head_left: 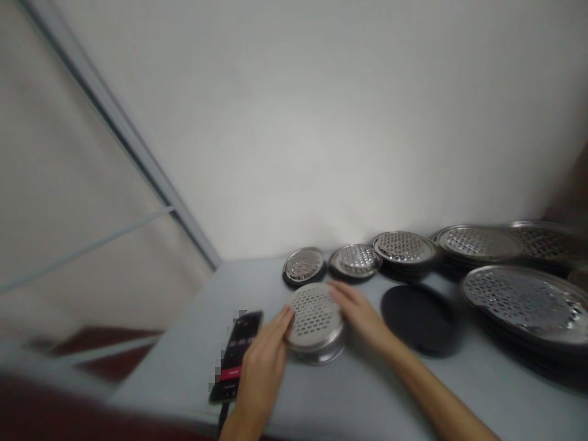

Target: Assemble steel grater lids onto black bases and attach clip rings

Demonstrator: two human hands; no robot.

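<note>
A small stack of round perforated steel plates (316, 324) stands on the grey table (367, 392), near its left end. My left hand (264, 361) touches the stack's left rim with its fingertips. My right hand (361, 315) rests against the stack's right rim, fingers stretched along it. Both hands flank the stack; the picture is blurred by motion. A black phone (236, 355) with a lit screen lies just left of my left hand.
A black round disc (420, 318) lies right of my right hand. Several stacks of perforated steel plates (404, 248) line the white wall, larger ones (528, 303) at the far right. The table's left edge drops beside the phone.
</note>
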